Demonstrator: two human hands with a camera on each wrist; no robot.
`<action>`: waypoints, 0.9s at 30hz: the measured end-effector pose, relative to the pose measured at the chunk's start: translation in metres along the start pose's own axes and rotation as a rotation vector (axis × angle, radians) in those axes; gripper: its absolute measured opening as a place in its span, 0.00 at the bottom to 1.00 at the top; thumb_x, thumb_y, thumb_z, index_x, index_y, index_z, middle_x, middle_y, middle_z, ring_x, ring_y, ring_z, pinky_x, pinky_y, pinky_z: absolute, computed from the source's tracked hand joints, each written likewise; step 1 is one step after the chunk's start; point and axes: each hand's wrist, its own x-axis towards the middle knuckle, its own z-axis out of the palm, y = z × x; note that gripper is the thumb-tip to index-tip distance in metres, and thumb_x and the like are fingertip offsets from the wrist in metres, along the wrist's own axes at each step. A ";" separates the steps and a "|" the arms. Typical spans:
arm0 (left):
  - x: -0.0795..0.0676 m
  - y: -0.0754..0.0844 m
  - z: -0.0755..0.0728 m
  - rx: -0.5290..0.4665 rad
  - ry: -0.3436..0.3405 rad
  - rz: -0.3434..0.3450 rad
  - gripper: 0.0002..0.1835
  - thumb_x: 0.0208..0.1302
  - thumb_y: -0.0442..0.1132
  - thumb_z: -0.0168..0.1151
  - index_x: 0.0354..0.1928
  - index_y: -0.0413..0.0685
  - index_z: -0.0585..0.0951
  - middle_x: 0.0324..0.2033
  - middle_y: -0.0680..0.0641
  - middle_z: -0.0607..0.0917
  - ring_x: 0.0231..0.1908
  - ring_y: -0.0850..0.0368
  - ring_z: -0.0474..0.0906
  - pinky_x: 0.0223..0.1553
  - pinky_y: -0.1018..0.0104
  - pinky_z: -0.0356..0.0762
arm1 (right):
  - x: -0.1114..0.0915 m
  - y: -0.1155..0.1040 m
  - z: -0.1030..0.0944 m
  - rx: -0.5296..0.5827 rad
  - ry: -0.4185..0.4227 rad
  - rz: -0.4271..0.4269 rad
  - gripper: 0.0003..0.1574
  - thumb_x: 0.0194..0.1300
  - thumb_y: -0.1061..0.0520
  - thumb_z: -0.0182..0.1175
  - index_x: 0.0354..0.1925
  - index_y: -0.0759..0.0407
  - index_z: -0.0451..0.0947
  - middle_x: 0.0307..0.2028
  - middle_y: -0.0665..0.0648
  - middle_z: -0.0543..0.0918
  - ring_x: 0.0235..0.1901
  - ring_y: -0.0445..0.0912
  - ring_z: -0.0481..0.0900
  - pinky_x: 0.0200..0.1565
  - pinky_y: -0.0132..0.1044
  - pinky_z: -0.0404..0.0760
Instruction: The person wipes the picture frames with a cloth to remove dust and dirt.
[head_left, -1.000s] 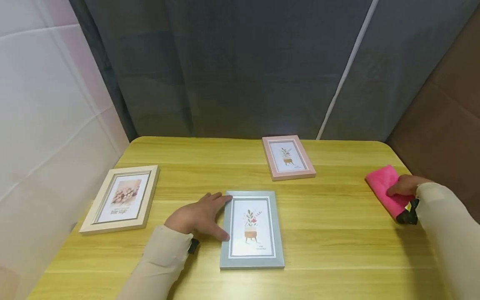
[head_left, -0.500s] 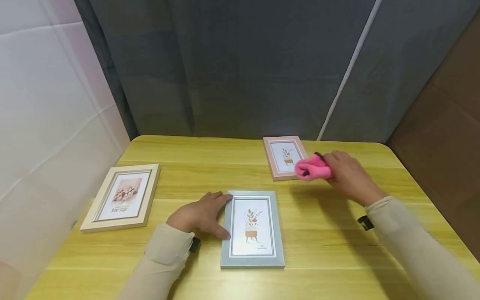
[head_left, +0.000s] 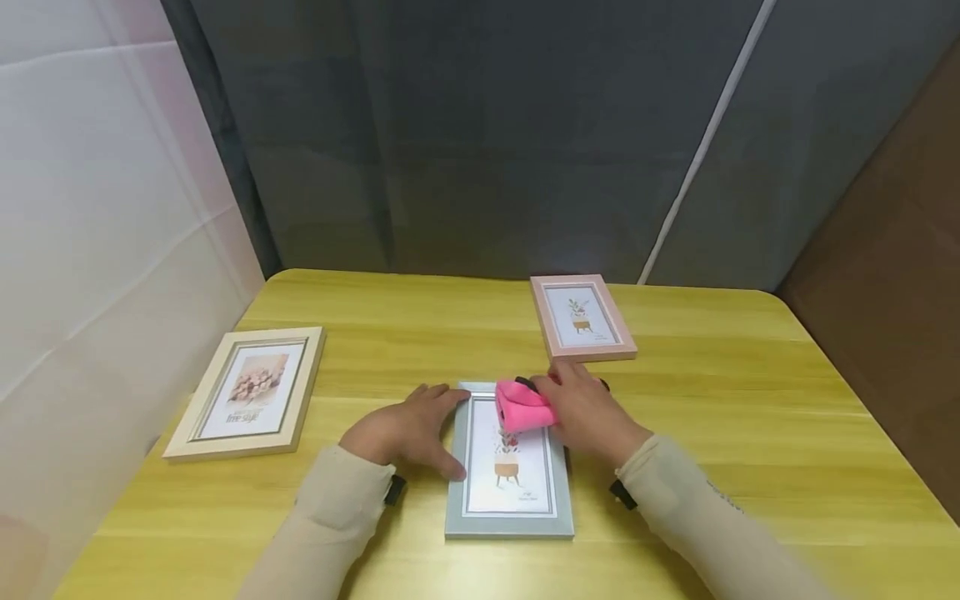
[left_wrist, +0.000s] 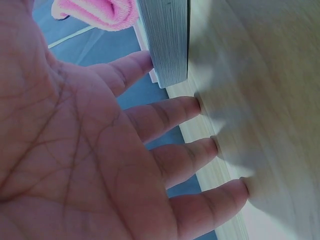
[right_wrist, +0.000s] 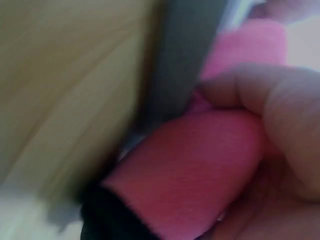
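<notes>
Cloth [head_left: 522, 407]: over far end of grey frame [head_left: 510, 527]
Right hand [head_left: 592, 417]: clamped on cloth
Left hand [head_left: 408, 429]: fingers apart, touching grey frame's left side
Pink frame [head_left: 582, 317]: beyond grey frame

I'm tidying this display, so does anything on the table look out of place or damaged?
The pink frame lies at the far edge of the table, odd because it may overhang; I can't tell. No damage shows, though the pink cloth hides part of the grey frame.
</notes>
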 end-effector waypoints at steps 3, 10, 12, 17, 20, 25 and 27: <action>-0.001 0.000 0.005 -0.008 -0.010 -0.008 0.58 0.39 0.54 0.83 0.74 0.53 0.63 0.74 0.39 0.59 0.74 0.34 0.47 0.66 0.33 0.55 | -0.006 -0.005 0.002 0.057 -0.046 0.027 0.39 0.59 0.55 0.72 0.67 0.53 0.73 0.56 0.57 0.74 0.52 0.50 0.72 0.57 0.46 0.77; -0.002 -0.001 0.008 0.010 0.004 0.003 0.59 0.38 0.55 0.82 0.74 0.53 0.63 0.74 0.39 0.59 0.73 0.34 0.47 0.65 0.33 0.56 | -0.011 -0.010 0.005 0.064 -0.007 0.022 0.38 0.60 0.54 0.72 0.67 0.54 0.73 0.57 0.56 0.77 0.54 0.51 0.75 0.57 0.47 0.77; -0.002 -0.001 0.007 0.019 0.006 0.002 0.58 0.38 0.55 0.82 0.74 0.54 0.63 0.74 0.40 0.59 0.73 0.34 0.47 0.65 0.33 0.56 | -0.012 -0.010 0.005 0.059 0.001 0.018 0.39 0.59 0.54 0.72 0.67 0.54 0.73 0.56 0.56 0.77 0.53 0.51 0.75 0.57 0.47 0.77; 0.000 -0.001 0.003 0.022 0.009 0.009 0.58 0.38 0.55 0.82 0.74 0.54 0.63 0.73 0.39 0.60 0.73 0.34 0.48 0.65 0.33 0.57 | -0.012 -0.009 0.002 0.047 0.004 0.006 0.39 0.59 0.54 0.72 0.68 0.53 0.72 0.57 0.56 0.77 0.54 0.51 0.75 0.56 0.46 0.78; 0.001 -0.002 0.002 0.016 0.015 0.006 0.58 0.38 0.55 0.83 0.74 0.54 0.64 0.73 0.39 0.61 0.73 0.35 0.49 0.65 0.34 0.58 | -0.011 -0.009 -0.001 0.054 -0.022 0.006 0.41 0.60 0.53 0.72 0.69 0.52 0.71 0.59 0.57 0.76 0.56 0.53 0.75 0.58 0.48 0.77; 0.002 -0.002 0.001 0.004 0.018 -0.001 0.57 0.37 0.55 0.83 0.73 0.55 0.65 0.73 0.40 0.61 0.73 0.36 0.50 0.66 0.36 0.58 | -0.011 -0.009 -0.004 0.061 -0.089 0.016 0.41 0.61 0.53 0.71 0.70 0.54 0.70 0.65 0.61 0.73 0.64 0.57 0.70 0.62 0.52 0.72; 0.002 -0.002 0.001 -0.002 0.021 -0.006 0.57 0.37 0.55 0.83 0.73 0.55 0.65 0.73 0.40 0.61 0.73 0.38 0.51 0.66 0.37 0.59 | -0.013 -0.010 -0.004 0.049 -0.106 -0.002 0.40 0.62 0.53 0.69 0.70 0.56 0.70 0.66 0.63 0.72 0.67 0.59 0.67 0.64 0.53 0.69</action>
